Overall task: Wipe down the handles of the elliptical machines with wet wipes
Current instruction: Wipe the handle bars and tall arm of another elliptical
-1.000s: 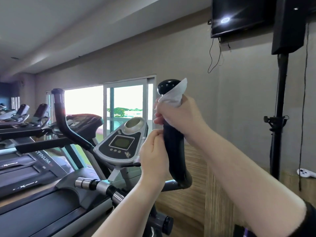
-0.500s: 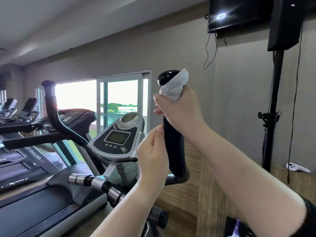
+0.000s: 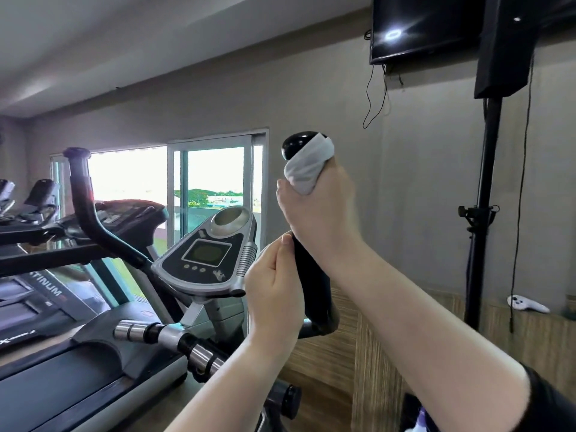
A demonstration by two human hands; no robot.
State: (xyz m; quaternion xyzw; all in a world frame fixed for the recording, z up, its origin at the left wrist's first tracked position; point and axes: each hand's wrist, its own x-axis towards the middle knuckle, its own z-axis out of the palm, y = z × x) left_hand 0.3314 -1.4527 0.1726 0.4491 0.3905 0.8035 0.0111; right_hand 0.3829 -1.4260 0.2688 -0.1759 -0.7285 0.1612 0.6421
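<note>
The elliptical's right handle (image 3: 311,282) is a black upright grip with a rounded knob on top. My right hand (image 3: 321,213) grips it just under the knob, with a white wet wipe (image 3: 308,165) wrapped round the handle between palm and grip. Lower down, my left hand (image 3: 274,294) holds the same handle, fingers curled round its left side. The machine's left handle (image 3: 84,194) stands untouched at the left. Between the handles sits the grey and black console (image 3: 208,260) with a small screen.
Treadmills (image 3: 46,307) line the left side by a bright window (image 3: 215,185). A black speaker stand (image 3: 481,213) rises at the right under a speaker and wall TV (image 3: 424,26). A white controller (image 3: 526,304) lies on a wooden ledge along the wall.
The wipe's loose end, which stuck up beside the knob, now wraps tightly over the handle's top under my right hand. My left hand keeps its hold lower down.
</note>
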